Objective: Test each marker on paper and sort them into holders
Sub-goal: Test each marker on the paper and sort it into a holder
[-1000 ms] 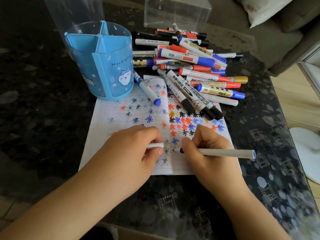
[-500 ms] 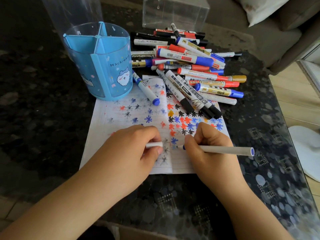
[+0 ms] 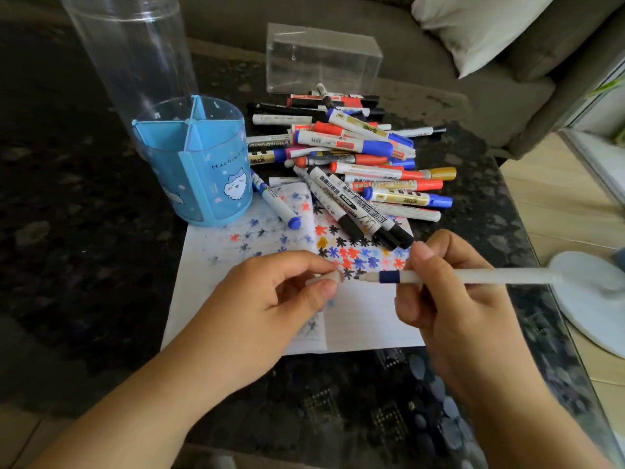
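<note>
Slim white marker [image 3: 473,276], blue band near its tip: pinched in the right hand [image 3: 449,299], lying level, tip pointing toward 9 o'clock. White cap [image 3: 326,277]: pinched between thumb and fingers of the left hand [image 3: 270,299], just beside the tip, above the paper [image 3: 372,319]. Paper: lined, covered with red, blue, black star-shaped marks. Marker pile [image 3: 351,164]: at 12 o'clock. Blue plastic divided holder [image 3: 199,170], cat print: at 10 o'clock. Clear tube [image 3: 135,52] and clear box [image 3: 321,59] behind. Bench [image 3: 67,231]: dark, speckled, glossy. Grey sofa [image 3: 473,96] beyond.
</note>
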